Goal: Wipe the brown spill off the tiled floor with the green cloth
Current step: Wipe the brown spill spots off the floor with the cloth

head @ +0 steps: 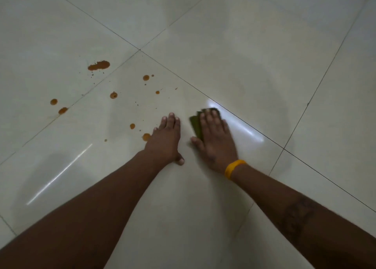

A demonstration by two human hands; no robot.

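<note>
The right hand point(213, 138), with a yellow wristband point(234, 168), lies flat with fingers spread and pressed on the green cloth point(196, 126), which pokes out at the hand's 10 o'clock side, just short of a dark grout line point(240, 119). The left hand point(165, 138) rests open and empty, palm down on the tiled floor point(223, 45), bracing. The brown spill point(99, 65) is scattered drops from 9 to 11 o'clock of the cloth; the largest patch lies farthest out at 10 o'clock, and one drop point(146, 136) touches the left hand's outer edge. The risks I judge likeliest: the bracing hand smears that drop or slides on the glossy tile; a flat palm drags liquid into streaks; brown runs into the grout; tiny specks get missed.
</note>
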